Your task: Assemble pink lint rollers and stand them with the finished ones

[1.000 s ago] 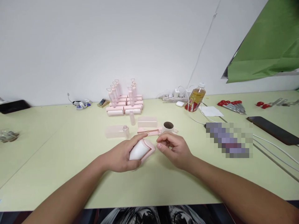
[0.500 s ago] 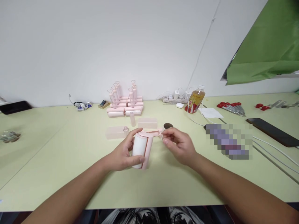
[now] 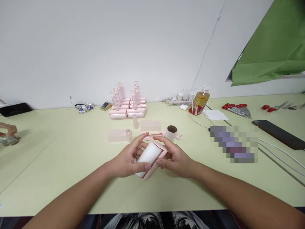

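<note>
Both of my hands hold a pink lint roller with a white paper roll [image 3: 150, 156], lifted a little above the pale green table [image 3: 71, 165]. My left hand [image 3: 128, 160] wraps it from the left, thumb across the lower end. My right hand [image 3: 175, 156] grips the pink frame from the right. A pink handle part [image 3: 152, 136] lies on the table just behind my fingers. A small white cup [image 3: 172, 131] stands beside it.
Clear pink covers [image 3: 118, 135] [image 3: 150, 125] and small bottles [image 3: 129, 133] lie behind. Finished pink rollers [image 3: 127, 106] are stacked at the back. A drink bottle [image 3: 199, 101], power strip [image 3: 177, 100], red-handled tools [image 3: 234, 108] and a phone [image 3: 278, 133] sit right. Another person's hand [image 3: 8, 128] shows far left.
My right hand moved in from the handle part and closed on the roller's frame. The roller tilted from upright to slanting. Another person's hand appeared at the left edge.
</note>
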`<control>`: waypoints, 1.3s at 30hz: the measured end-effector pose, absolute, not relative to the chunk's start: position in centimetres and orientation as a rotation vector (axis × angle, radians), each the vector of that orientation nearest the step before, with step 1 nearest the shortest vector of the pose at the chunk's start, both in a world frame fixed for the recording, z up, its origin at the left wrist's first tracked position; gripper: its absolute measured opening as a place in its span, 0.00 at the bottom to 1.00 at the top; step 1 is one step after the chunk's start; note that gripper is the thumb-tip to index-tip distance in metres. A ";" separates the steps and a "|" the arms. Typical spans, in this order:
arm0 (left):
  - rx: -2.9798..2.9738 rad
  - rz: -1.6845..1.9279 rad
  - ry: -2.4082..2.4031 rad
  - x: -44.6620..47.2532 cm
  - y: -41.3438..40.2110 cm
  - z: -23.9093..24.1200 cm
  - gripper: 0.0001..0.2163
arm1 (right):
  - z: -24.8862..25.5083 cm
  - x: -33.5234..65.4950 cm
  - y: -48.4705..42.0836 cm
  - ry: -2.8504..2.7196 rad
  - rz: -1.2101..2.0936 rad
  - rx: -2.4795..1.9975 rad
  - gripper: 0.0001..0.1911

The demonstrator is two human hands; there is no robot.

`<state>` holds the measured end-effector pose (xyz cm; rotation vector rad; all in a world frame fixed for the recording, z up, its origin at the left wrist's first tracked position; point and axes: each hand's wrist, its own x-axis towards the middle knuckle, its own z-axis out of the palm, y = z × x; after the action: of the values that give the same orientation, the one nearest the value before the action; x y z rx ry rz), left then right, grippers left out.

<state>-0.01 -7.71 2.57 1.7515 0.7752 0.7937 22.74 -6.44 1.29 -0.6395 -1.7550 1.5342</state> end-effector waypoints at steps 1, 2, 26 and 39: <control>1.824 0.867 0.833 -0.2 -7.6 2.7 0.40 | 1.4 22.8 -6.4 -1.732 1.521 -0.648 0.35; 1.902 0.989 0.930 -0.4 -7.5 2.9 0.36 | 1.6 22.9 -6.4 -1.702 1.513 -0.664 0.35; 2.124 0.727 0.873 1.1 -8.6 3.4 0.40 | 0.5 22.8 -6.6 -1.902 1.435 -0.606 0.35; 1.933 0.879 1.081 -2.4 -7.3 5.3 0.23 | 2.0 23.8 -6.0 -1.973 0.776 -0.801 0.08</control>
<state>-2.37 -7.28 5.25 1.9334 1.0806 0.8790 23.76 -5.96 1.95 -0.8006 -1.9727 0.7759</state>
